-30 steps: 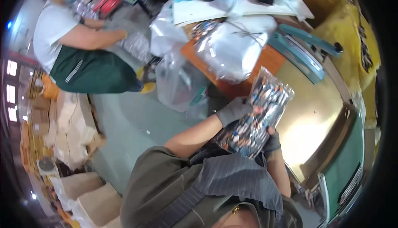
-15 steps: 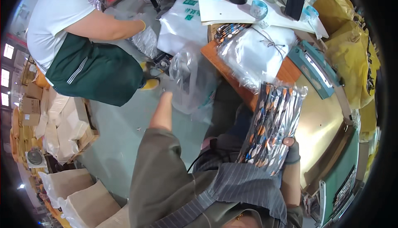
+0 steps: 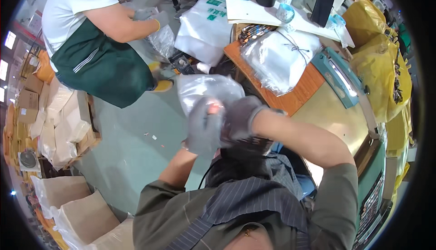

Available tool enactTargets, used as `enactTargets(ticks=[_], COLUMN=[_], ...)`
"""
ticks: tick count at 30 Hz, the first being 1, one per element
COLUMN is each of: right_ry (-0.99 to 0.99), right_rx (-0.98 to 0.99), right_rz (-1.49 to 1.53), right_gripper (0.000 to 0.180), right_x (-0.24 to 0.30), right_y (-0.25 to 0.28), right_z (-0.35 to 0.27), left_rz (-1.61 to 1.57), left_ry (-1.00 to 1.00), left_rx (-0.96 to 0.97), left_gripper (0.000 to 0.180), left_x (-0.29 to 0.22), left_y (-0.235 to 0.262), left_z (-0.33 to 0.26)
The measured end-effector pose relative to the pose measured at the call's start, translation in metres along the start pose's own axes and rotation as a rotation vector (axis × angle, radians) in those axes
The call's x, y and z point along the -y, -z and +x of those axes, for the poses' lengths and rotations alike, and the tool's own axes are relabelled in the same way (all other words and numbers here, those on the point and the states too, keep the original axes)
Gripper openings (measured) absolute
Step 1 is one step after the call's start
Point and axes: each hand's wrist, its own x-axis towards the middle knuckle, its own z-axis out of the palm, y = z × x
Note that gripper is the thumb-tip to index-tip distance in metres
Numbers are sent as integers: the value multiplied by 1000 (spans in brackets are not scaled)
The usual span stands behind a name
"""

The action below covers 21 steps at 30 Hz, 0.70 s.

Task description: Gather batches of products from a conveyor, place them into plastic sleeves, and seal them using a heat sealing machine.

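My left hand (image 3: 204, 127), in a grey glove, is in front of my body with its fingers curled in at the near edge of a clear plastic bag (image 3: 211, 86). Close against it is my right hand (image 3: 243, 118), also gloved in grey, its forearm crossing in from the right. Motion blurs both hands, and the right hand's fingers cannot be made out. The bag spreads out just beyond the hands, above the floor. A dark, blurred shape lies below the right hand; I cannot tell what it is.
A wooden table (image 3: 299, 109) at right bears a stack of clear plastic bags (image 3: 281, 59) and a teal bag sealer (image 3: 338, 77). Behind, a white board (image 3: 250, 11) carries tape rolls and a phone (image 3: 322, 8). A co-worker (image 3: 97, 59) bends at left, near cartons (image 3: 81, 213).
The pack of slim dark pieces in clear film has left its place upright in my right hand. That hand has swung left to meet my left hand at the bag.
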Motion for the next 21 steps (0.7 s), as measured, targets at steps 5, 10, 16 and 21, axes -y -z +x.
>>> enactTargets(ticks=[5, 10, 16, 21], right_ry=[-40, -165, -438, -680], right_rx=[-111, -262, -518, -696], right_rz=[-32, -49, 1, 88], right_gripper=[77, 78, 80, 81], right_x=[16, -1, -39, -51], right_y=[-3, -5, -30, -80], right_z=[-27, -68, -165, -244], left_rz=[-542, -756, -768, -461], left_ry=[-677, -741, -731, -897], left_rx=[641, 976, 1167, 1051], left_gripper=[19, 10, 14, 26], left_x=[-123, -180, -191, -181], left_y=[-35, -56, -89, -120], left_z=[-15, -36, -32, -13])
